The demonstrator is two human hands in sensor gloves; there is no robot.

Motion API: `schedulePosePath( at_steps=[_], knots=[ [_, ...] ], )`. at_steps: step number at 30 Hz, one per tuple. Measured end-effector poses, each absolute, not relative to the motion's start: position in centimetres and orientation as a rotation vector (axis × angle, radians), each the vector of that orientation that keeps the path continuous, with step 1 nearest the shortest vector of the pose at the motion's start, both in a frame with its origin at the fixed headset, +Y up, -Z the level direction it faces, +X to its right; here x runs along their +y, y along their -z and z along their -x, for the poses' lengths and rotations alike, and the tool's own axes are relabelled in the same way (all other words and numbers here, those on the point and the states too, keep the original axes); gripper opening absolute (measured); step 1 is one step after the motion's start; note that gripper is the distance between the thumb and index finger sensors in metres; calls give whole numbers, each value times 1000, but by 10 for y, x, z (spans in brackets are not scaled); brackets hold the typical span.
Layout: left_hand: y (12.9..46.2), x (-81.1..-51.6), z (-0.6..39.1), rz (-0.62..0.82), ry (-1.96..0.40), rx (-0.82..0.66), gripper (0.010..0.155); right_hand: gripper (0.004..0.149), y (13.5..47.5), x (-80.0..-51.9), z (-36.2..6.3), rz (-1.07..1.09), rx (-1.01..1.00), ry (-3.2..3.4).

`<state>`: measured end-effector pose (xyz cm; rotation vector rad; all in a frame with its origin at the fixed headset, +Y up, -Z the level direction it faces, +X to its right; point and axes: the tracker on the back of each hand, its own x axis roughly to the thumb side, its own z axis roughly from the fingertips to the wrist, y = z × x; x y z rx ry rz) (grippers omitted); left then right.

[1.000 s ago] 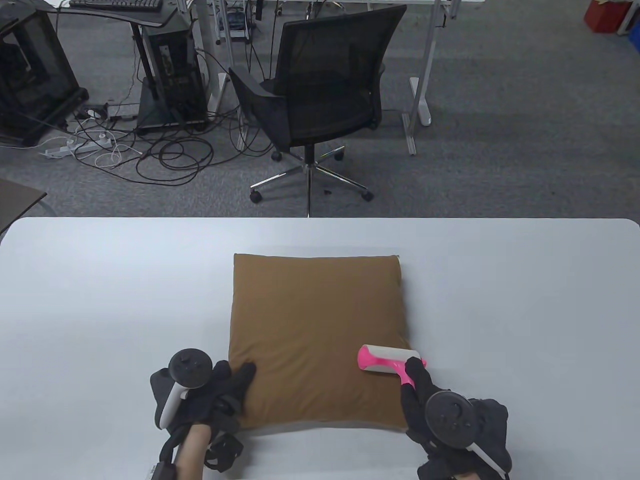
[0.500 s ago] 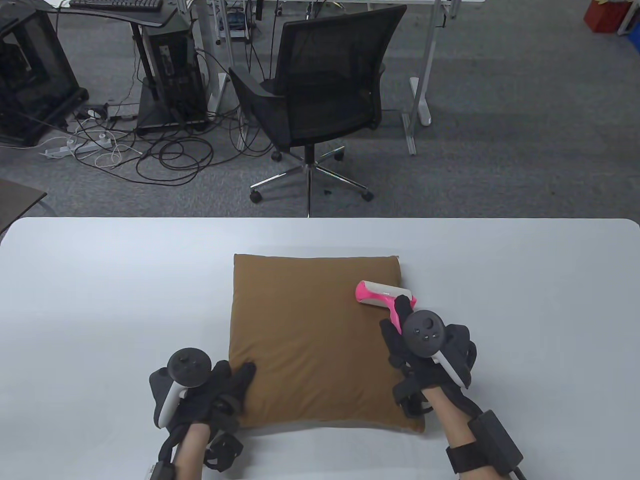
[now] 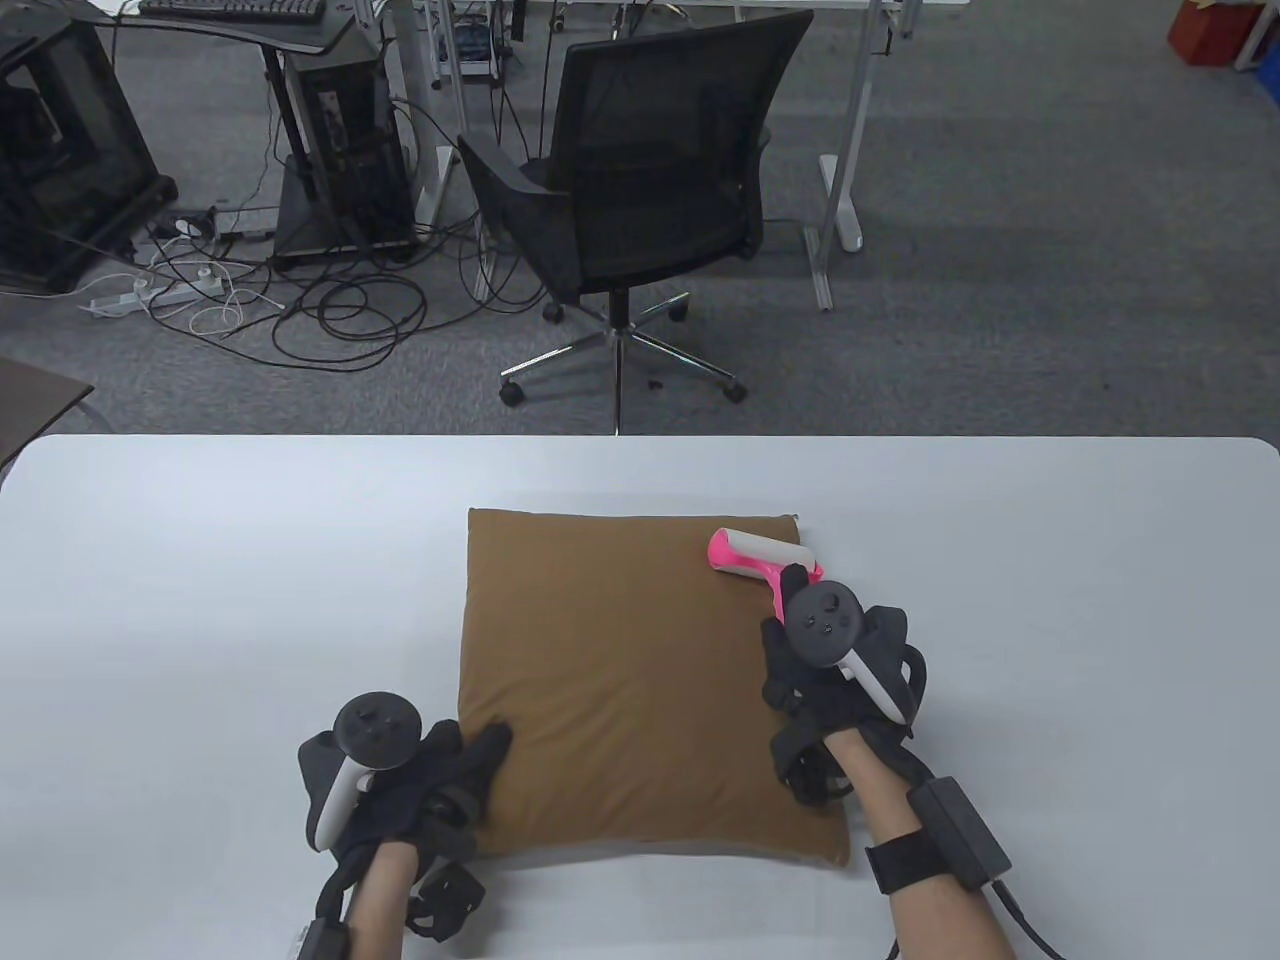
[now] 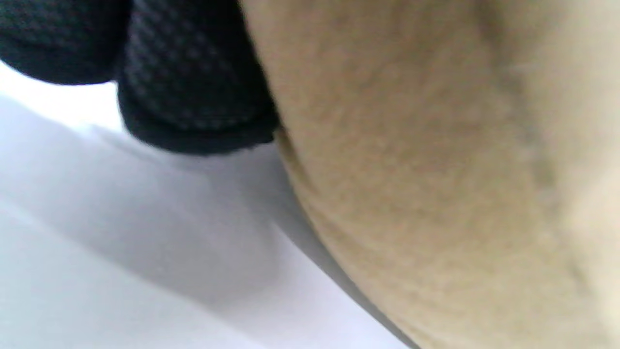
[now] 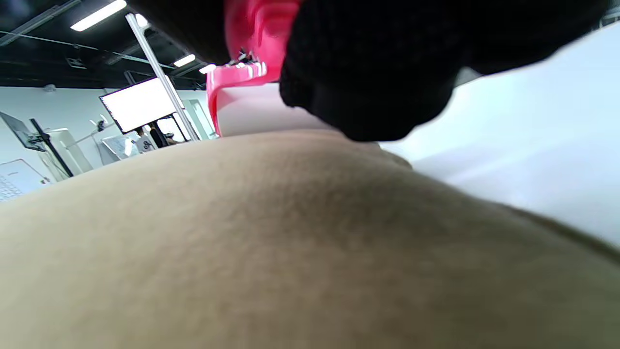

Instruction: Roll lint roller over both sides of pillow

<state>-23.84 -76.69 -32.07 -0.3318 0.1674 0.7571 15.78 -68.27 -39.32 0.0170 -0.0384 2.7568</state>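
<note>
Right hand (image 3: 835,665) grips the pink handle of the lint roller (image 3: 757,556), whose white roll lies on the brown pillow (image 3: 620,680) near its far right corner. Left hand (image 3: 420,785) rests at the near left corner, fingers apparently straight. Pillow lies flat on the white table (image 3: 200,600).

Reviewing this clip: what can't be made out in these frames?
- Pillow underside: hidden in every view, lying against the table.
- Right hand fingers on the lint roller handle: covered by the tracker in the table view, a blurred dark mass in the right wrist view.
- Left hand: left wrist view shows only blurred fingertips beside the pillow.
</note>
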Motion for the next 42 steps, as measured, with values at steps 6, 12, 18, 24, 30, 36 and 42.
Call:
schedulePosePath(
  at_steps=[6,12,18,24,30,36,42],
  knots=[
    [320,-767,238,331,-762,168,91,57,365,-665,-166,-103,-95,-2779],
    [319,-768,239,331,-763,168,92,50,329,-651,-179,-194,-107,-2783],
    [318,-769,239,326,-760,167,92,48,290,-642,-184,-311,-76,-2780],
    [317,-769,239,329,-762,169,92,48,259,-638,-188,-370,-18,-2775],
    [316,-770,240,328,-772,174,92,49,257,-625,-200,-317,-94,-2695],
    [316,-771,240,329,-768,174,92,47,238,-610,-179,-435,-134,-2702],
    [316,-770,240,324,-764,173,92,47,237,-623,-146,-414,-218,-2843]
  ],
)
